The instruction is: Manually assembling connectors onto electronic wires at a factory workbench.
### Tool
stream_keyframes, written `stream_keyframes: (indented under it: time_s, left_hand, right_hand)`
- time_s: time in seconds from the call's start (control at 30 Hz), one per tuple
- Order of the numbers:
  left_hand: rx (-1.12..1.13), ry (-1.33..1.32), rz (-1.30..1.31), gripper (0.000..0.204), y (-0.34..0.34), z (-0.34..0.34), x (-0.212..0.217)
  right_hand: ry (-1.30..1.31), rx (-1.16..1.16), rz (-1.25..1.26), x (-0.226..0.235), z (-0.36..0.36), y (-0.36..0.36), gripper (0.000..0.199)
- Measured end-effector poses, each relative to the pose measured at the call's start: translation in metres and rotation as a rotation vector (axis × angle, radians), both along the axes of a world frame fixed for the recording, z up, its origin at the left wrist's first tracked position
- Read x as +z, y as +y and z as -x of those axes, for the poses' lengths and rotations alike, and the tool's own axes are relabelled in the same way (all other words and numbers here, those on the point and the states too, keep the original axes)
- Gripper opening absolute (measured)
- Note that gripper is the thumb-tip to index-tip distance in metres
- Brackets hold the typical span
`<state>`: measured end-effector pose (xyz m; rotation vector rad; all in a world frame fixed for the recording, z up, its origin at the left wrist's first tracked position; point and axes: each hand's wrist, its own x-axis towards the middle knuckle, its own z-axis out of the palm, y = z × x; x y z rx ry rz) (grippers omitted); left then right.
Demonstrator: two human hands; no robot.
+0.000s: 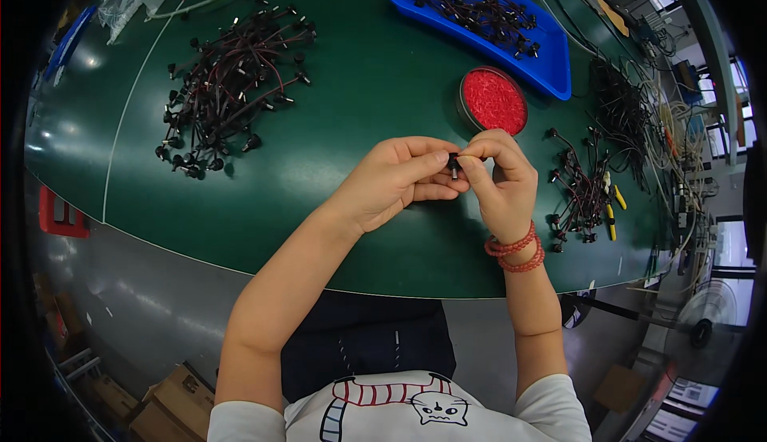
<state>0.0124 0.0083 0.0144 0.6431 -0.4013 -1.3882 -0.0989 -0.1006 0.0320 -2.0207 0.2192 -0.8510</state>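
Note:
Both hands meet over the green table, near its front edge. Between the fingertips is a small black plug connector [454,167] with a shiny metal barrel pointing towards me. My left hand [385,180] pinches it from the left with thumb and forefinger, the other fingers curled beneath. From the right, my right hand [507,185] grips the same connector with thumb and forefinger. Any lead on it is mostly hidden by the fingers. Just beyond my right hand stands a round tin [462,108] filled with small red pieces [495,101].
A big heap of short dark-red leads with black plugs [232,82] lies at left. At the back right, a blue tray [551,78] holds similar leads. A smaller pile [579,186], yellow-handled pliers [612,220] and tangled black cables [623,114] sit at right.

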Motion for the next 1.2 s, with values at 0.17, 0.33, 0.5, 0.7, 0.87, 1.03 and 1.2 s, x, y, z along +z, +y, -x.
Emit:
stream_keyframes:
  time_s: [0.17,0.33,0.5,0.7,0.87,1.03,1.2]
  left_hand:
    - [0.01,-0.081,-0.037,0.027,0.001,0.001,0.003]
    - [0.012,-0.092,-0.058,0.027,0.0,0.001,0.005]
    - [0.024,-0.088,-0.065,0.027,0.001,0.0,0.003]
    - [0.047,-0.118,-0.128,0.025,0.0,0.001,0.001]
    - [0.059,-0.17,-0.148,0.023,-0.002,0.001,0.0]
    - [0.097,-0.217,-0.148,0.021,0.0,-0.001,-0.002]
    - [0.141,-0.269,-0.21,0.02,0.001,0.001,-0.007]
  right_hand:
    - [0.035,0.005,0.028,-0.001,0.001,-0.003,0.005]
    - [0.065,0.001,-0.006,0.0,0.002,-0.002,0.005]
    - [0.083,-0.004,0.015,-0.001,0.001,-0.001,0.006]
    - [0.124,0.003,0.083,-0.002,0.002,-0.004,0.008]
    - [0.127,0.002,0.17,-0.001,0.004,-0.004,0.01]
    - [0.101,0.03,0.51,0.004,0.006,-0.001,0.021]
    - [0.221,0.058,0.763,0.005,0.009,0.003,0.029]
